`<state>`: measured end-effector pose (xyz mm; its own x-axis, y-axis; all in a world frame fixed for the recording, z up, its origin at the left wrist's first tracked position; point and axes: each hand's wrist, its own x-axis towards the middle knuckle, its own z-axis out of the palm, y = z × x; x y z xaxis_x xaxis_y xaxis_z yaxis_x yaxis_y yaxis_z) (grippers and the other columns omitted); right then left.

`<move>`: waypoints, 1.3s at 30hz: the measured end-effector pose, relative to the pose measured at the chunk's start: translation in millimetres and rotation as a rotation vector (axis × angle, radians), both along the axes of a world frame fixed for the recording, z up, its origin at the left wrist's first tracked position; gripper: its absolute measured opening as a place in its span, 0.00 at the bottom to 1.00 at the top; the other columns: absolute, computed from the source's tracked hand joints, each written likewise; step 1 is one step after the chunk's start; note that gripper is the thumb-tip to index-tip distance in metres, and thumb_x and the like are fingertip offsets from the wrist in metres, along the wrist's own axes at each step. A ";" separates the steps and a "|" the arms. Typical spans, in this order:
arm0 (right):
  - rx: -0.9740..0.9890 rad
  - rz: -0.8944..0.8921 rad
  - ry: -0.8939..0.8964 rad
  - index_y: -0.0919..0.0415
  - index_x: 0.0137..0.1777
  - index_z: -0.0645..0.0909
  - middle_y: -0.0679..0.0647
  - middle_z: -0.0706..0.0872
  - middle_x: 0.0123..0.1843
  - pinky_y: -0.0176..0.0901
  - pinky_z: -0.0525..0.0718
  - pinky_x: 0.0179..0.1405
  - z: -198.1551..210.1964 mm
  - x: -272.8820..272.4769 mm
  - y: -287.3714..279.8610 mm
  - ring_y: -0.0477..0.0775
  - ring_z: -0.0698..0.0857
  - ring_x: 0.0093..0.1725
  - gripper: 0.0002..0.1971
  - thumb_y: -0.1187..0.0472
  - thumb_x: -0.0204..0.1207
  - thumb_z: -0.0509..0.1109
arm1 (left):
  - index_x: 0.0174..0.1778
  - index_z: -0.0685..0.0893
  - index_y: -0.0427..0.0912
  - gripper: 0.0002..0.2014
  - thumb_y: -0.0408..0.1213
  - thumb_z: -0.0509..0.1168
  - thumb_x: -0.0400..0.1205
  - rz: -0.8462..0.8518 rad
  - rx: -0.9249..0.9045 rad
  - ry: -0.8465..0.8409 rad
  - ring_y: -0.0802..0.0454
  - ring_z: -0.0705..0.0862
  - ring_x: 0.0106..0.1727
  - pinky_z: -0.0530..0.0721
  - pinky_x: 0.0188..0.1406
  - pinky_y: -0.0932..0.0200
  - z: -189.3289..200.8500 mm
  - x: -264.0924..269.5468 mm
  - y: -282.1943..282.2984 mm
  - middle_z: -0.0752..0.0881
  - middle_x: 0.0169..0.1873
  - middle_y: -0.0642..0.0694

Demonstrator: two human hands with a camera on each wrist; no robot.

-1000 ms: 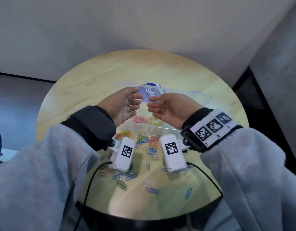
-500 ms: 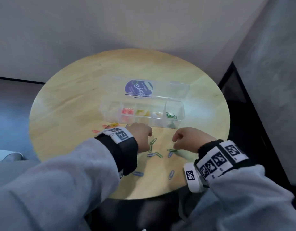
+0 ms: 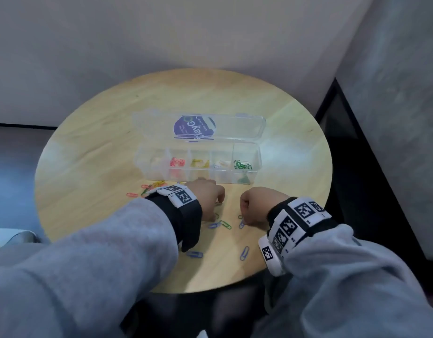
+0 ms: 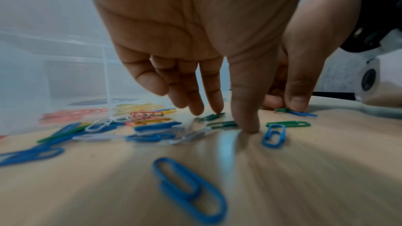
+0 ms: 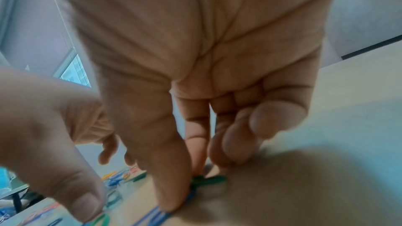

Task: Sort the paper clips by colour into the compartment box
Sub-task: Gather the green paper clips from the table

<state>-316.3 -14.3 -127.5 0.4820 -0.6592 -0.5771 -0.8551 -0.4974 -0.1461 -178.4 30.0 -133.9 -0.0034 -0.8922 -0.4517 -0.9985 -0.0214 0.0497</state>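
Observation:
The clear compartment box [image 3: 257, 152] stands open mid-table, lid folded back. Its compartments hold pink, yellow, white and green clips [image 3: 242, 165]. Loose paper clips [image 3: 220, 224] lie in front of it. My left hand [image 3: 216, 208] [image 4: 233, 119] reaches down with its thumb tip and forefinger tip on the table, apart, and two green clips [image 4: 224, 124] lie between them. My right hand [image 3: 243, 217] [image 5: 187, 186] pinches a green clip [image 5: 214, 179] between thumb and forefinger, still on the table and lying across a blue clip [image 5: 152, 216].
More clips, mostly blue [image 4: 191, 188], are scattered toward the round wooden table's near edge [image 3: 210, 289]. A mixed pile [image 3: 149, 187] lies left of my left wrist. A wall runs behind the table, and a dark gap [image 3: 356, 191] opens to its right.
Both hands have come down from the box lid to the loose clips in front of the box. The lid now lies open behind it. Over the last half second they barely moved.

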 end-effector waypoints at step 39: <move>0.174 -0.131 -0.195 0.58 0.42 0.84 0.56 0.91 0.45 0.44 0.84 0.46 -3.9 13.3 2.7 0.53 0.83 0.39 0.02 0.61 0.71 0.73 | 0.51 0.87 0.41 0.09 0.35 0.67 0.76 0.199 0.101 0.060 0.49 0.80 0.43 0.74 0.40 0.59 3.0 -3.1 0.2 0.82 0.39 0.49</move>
<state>-303.0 -11.6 -131.4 0.5122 -0.6227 -0.5916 -0.8579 -0.3374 -0.3876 -181.4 30.2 -130.9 0.1384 -0.8285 -0.5426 -0.9695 -0.2252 0.0966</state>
